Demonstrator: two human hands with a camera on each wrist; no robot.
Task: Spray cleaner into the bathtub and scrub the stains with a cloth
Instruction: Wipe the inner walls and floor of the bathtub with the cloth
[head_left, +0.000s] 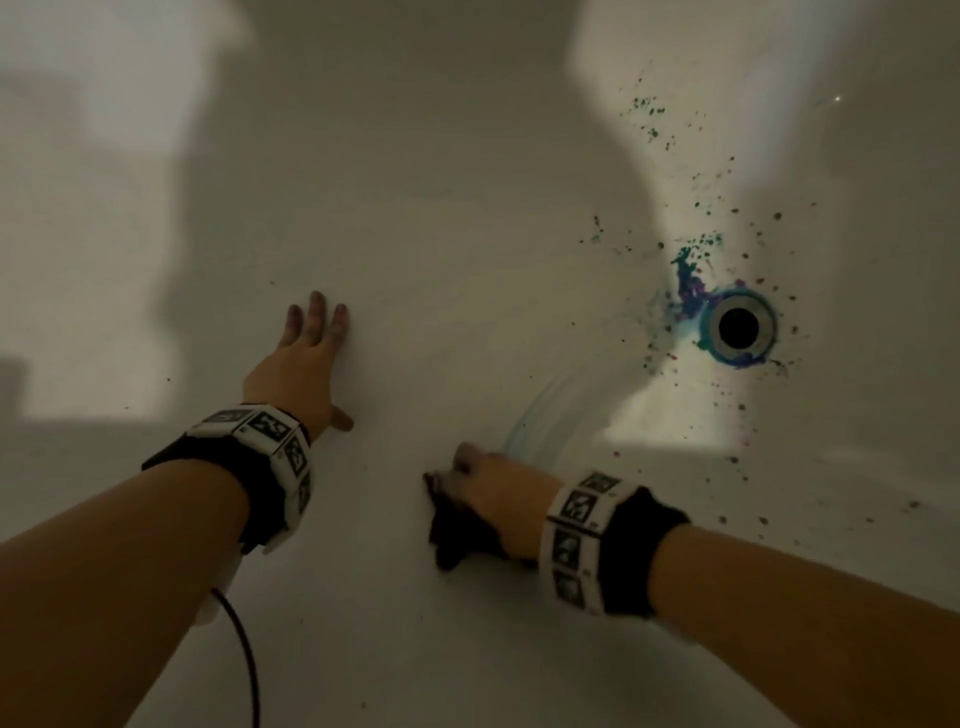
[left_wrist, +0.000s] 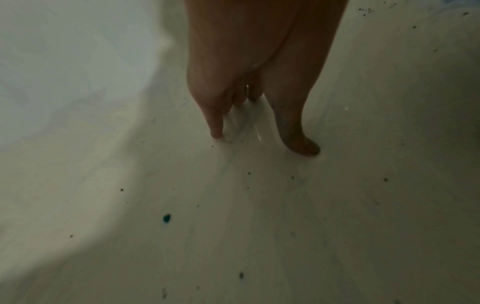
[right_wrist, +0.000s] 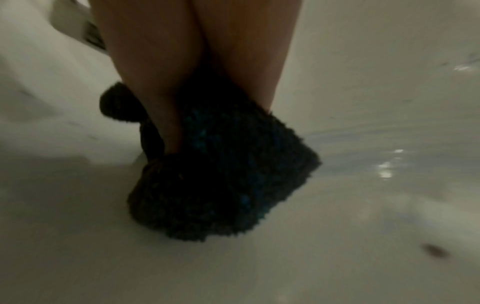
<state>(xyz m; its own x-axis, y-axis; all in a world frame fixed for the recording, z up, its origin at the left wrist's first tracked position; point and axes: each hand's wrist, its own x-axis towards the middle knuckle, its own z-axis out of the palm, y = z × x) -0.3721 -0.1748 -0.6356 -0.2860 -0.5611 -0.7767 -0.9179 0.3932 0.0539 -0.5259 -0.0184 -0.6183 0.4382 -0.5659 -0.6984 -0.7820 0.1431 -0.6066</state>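
Now the right hand (head_left: 493, 499) squeezes the soft, squishy cloth (head_left: 457, 535) low in the middle — left hand (head_left: 306, 358) flat on the slippery tub (head_left: 467, 234).

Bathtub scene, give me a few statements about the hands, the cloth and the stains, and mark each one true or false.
1. The right hand holds a dark cloth against the bathtub floor. True.
2. The left hand grips a spray bottle. False: it rests flat on the tub floor, fingers straight, holding nothing.
3. The heaviest blue and purple stains sit beside the drain. True.
4. The cloth covers the drain. False: the drain is uncovered, well away from the cloth.
5. The tub is spotless. False: dark specks dot the tub around the drain.
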